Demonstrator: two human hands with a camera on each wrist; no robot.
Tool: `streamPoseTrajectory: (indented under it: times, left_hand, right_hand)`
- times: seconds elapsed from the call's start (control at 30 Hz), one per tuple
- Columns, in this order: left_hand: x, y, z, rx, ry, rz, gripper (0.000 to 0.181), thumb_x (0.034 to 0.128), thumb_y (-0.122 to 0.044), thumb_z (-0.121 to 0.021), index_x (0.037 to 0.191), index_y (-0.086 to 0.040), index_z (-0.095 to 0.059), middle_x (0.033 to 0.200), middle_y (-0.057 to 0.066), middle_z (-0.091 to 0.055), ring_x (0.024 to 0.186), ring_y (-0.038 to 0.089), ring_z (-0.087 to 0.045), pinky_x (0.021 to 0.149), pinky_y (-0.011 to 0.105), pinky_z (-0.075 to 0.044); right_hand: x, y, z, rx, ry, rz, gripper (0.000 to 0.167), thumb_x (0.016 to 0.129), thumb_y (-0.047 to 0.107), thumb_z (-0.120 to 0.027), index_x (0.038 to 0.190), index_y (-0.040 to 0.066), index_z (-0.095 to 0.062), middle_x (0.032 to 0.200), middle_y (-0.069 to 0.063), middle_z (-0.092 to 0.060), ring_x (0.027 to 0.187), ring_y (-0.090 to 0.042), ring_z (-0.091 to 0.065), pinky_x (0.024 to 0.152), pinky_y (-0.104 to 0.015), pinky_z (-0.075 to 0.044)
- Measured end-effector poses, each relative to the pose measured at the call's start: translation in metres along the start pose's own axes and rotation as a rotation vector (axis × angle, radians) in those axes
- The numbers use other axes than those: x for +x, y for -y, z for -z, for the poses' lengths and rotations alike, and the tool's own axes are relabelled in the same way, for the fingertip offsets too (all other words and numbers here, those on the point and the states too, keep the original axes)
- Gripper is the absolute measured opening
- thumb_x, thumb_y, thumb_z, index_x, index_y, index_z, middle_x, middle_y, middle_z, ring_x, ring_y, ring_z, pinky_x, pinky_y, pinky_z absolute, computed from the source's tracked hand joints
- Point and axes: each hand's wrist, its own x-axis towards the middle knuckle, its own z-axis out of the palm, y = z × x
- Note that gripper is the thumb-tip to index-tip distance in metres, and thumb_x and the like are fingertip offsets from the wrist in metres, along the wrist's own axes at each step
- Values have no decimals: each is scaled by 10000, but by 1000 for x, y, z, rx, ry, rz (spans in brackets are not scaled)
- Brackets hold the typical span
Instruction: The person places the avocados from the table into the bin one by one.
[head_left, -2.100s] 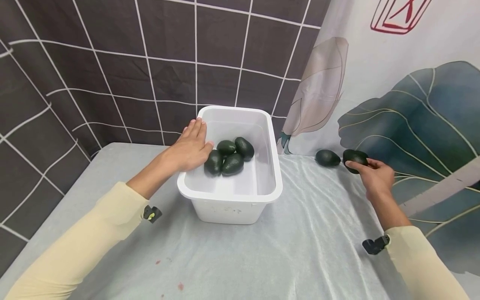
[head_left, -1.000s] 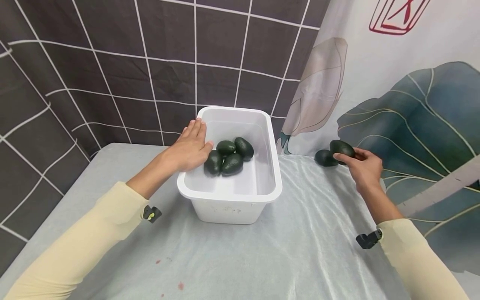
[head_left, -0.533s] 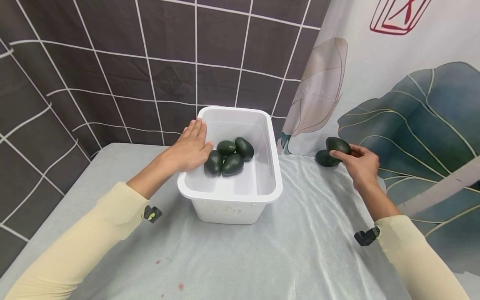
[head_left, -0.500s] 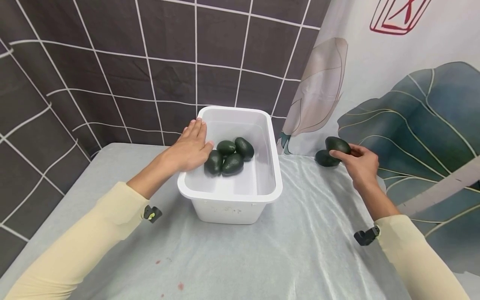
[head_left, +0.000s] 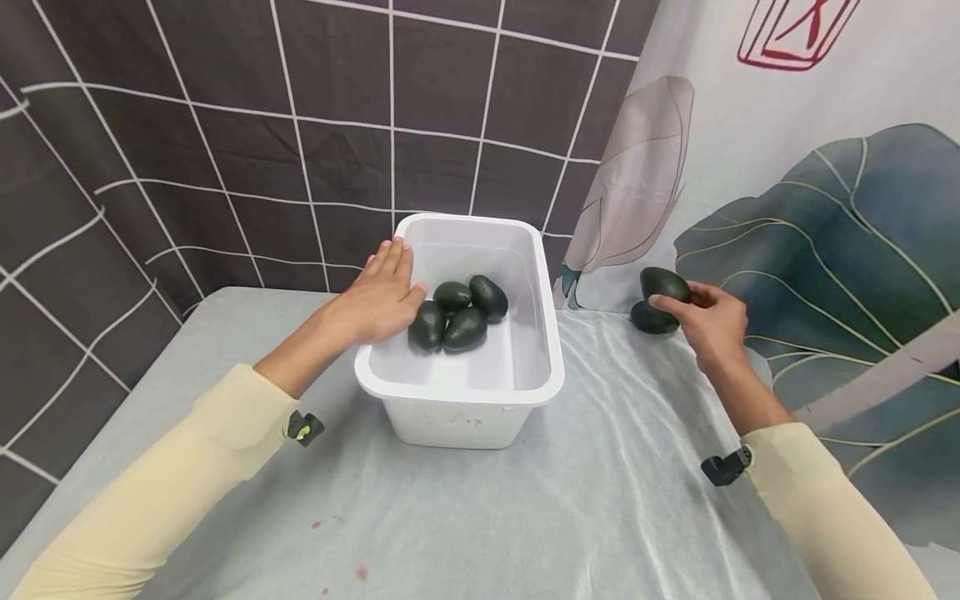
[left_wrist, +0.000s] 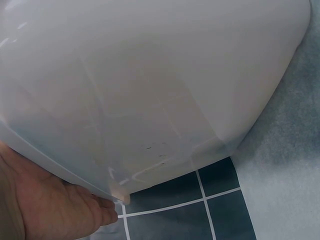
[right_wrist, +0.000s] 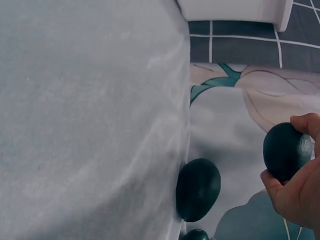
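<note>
In the head view, my left hand (head_left: 382, 292) rests with extended fingers on the left rim of a white plastic tub (head_left: 457, 396). Several dark green avocados lie together on the tub floor, among them a front avocado (head_left: 466, 328) and a right avocado (head_left: 489, 297). My right hand (head_left: 712, 325) holds a lifted avocado (head_left: 664, 285) between thumb and fingers, right of the tub. Just below it, a loose avocado (head_left: 654, 319) lies on the table by the wall cloth. A further avocado (right_wrist: 196, 235) shows partly at the right wrist view's bottom edge.
A pale grey cloth covers the table (head_left: 450, 517). Behind the tub hangs a dark gridded cloth (head_left: 330, 158). A white curtain with leaf prints (head_left: 810, 217) borders the right side, close to my right hand.
My right hand has raised the avocado from the table's right edge and drifted left with it, over the loose one. The left hand and tub have stayed still.
</note>
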Motion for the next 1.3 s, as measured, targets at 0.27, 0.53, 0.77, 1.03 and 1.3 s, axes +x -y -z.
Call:
streamPoseTrajectory:
  times: [0.27,0.53,0.77,1.03,1.3]
  left_hand:
    - [2,3,-3,7,5,3,789,1201,-370,-255,1753,114,35,1868,295,156,1772,449,153,1460,565,49]
    - [2,1,-3,10,-14,-3,783,1199,-359,-256,1747,130,16,1862,315,140,1768,476,130,1457,580,41]
    - [2,2,-2,12,-21,0,781,1200,-356,-261,1747,131,10,1864,317,130,1769,478,122,1458,584,31]
    - [1,2,-2,5,-17,0,785,1199,-362,-254,1746,131,17,1862,317,134,1767,480,128,1456,580,44]
    - [1,1,-1,-2,-15,-1,778,1202,-353,-265,1752,121,15,1867,304,138,1773,460,131,1460,568,41]
  right_hand:
    - [-3,7,-6,7,13,10,886,932,510,-899,1678,174,-561,1627,-96,-601,1452,-229,-571,1312,-451,-496]
    - [-6,14,-11,3,39,59,885,936,508,-895,1680,166,-561,1596,-81,-613,1400,-196,-581,1285,-439,-517]
    - [-8,21,-19,-15,43,102,868,929,531,-895,1654,162,-593,1547,-73,-647,1342,-187,-601,1166,-372,-568]
    - [-14,30,-31,-7,62,158,789,942,490,-899,1606,150,-643,1487,-82,-671,1308,-197,-595,1145,-380,-565]
    - [-22,42,-39,7,68,201,780,945,461,-907,1601,132,-644,1502,-137,-692,1316,-252,-609,1159,-436,-560]
